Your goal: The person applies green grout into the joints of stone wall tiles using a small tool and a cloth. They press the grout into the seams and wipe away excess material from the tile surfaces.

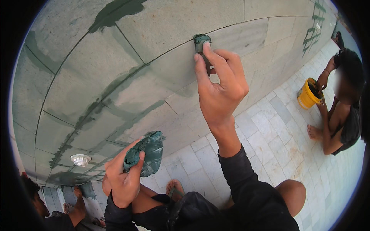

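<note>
Between thumb and fingers, my right hand pinches a small flat scraper. A dab of dark green grout sits on its upper end, against the long joint of the stone-tiled wall. Most of the scraper is hidden behind my fingers. Lower and to the left, my left hand is closed around a plastic-like sheet carrying a lump of green grout. Green smears follow several wall joints to the left; the joint just right of the scraper looks dark and thin.
A person squats at the right with a hand in a yellow bucket. Another person is at the lower left. A round white fitting projects from the wall. Pale tiles cover the floor; green-marked joints show at the far right.
</note>
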The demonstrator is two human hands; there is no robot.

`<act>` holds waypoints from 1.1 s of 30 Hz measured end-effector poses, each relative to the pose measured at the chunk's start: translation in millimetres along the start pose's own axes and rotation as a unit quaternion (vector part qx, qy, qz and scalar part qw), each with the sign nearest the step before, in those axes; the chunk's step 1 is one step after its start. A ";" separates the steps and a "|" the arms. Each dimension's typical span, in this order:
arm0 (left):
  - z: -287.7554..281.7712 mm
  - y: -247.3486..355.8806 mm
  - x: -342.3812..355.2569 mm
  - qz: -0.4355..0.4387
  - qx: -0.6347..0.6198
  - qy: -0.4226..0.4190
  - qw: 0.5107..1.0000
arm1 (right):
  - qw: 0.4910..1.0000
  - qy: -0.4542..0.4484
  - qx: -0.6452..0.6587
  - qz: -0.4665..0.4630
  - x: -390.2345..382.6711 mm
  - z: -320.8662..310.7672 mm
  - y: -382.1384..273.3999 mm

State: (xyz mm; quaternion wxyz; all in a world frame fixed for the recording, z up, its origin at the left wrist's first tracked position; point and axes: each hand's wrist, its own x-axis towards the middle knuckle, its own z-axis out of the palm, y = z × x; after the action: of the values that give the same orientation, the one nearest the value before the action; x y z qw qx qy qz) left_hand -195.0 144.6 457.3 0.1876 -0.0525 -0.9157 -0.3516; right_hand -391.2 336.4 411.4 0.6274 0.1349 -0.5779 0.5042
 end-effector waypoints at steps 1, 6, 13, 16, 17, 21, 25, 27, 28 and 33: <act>0.0 0.2 0.0 0.001 -0.001 -0.001 1.000 | 1.000 -0.011 -0.004 0.005 0.2 -2.1 -0.4; -2.8 2.5 -2.6 0.000 0.005 0.005 1.000 | 0.995 -0.078 -0.006 0.054 8.9 -20.6 -12.2; -3.1 7.1 -5.7 0.013 0.003 0.011 1.000 | 0.952 0.003 0.113 0.283 32.3 -15.0 -27.7; -2.7 3.9 -6.6 0.012 0.009 0.014 1.000 | 0.953 -0.019 0.101 0.285 37.3 -11.5 -36.7; -3.0 3.7 -6.2 0.003 0.012 0.013 1.000 | 0.956 -0.033 0.077 0.281 40.2 -11.7 -37.6; -5.0 -0.4 -7.1 -0.011 0.018 0.013 1.000 | 0.955 -0.053 0.062 0.286 36.6 -8.4 -40.4; -2.1 -1.3 -6.4 -0.010 0.018 0.018 1.000 | 0.961 -0.052 0.073 0.260 28.3 -0.8 -43.3; -1.1 1.8 -5.4 -0.026 0.017 0.020 0.999 | 0.959 -0.073 0.082 0.261 24.5 2.0 -54.3; -0.2 2.3 -5.5 -0.027 0.019 0.022 0.999 | 0.962 -0.076 0.077 0.252 23.8 0.8 -55.7; 2.5 0.6 -5.6 -0.030 0.025 0.052 0.998 | 0.956 -0.121 0.110 0.245 19.8 -7.5 -55.6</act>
State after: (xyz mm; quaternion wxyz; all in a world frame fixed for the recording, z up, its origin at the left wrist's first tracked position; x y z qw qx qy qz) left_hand -190.5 146.8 453.9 0.2253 -0.0018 -0.9143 -0.3367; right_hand -346.5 326.2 449.2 0.3911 0.1179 -0.6057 0.6829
